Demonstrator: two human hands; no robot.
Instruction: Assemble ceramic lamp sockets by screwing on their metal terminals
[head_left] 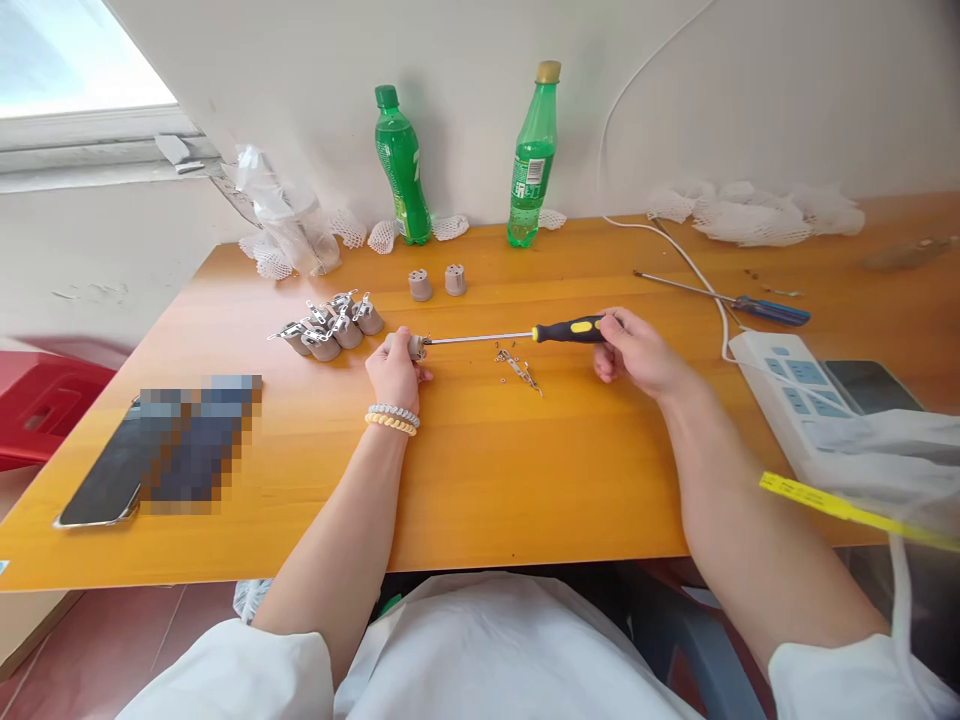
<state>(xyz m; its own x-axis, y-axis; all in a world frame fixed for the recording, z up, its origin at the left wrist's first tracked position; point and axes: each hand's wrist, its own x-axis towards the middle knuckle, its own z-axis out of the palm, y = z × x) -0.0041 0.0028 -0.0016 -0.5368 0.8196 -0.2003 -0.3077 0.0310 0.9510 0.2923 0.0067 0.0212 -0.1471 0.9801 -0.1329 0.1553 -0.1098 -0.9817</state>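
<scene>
My left hand (396,368) is closed around a small grey-brown cylindrical socket piece (415,346), held just above the table. My right hand (631,350) grips the end of a black and yellow screwdriver (571,330). Its shaft lies level, and the tip meets the right face of the held piece; the exact contact is too small to tell. Below the shaft lie loose metal strips and tiny screws (519,370). To the left of my left hand stands a cluster of similar pieces fitted with metal strips (343,328). Two plain pieces (420,286) stand farther back.
Two green bottles (403,175) stand by the wall, with white foam netting (757,213) along the back. A blue-handled screwdriver (771,310), white cable and power strip (795,390) lie right. A dark phone (124,460) lies left, beside a blurred-out patch.
</scene>
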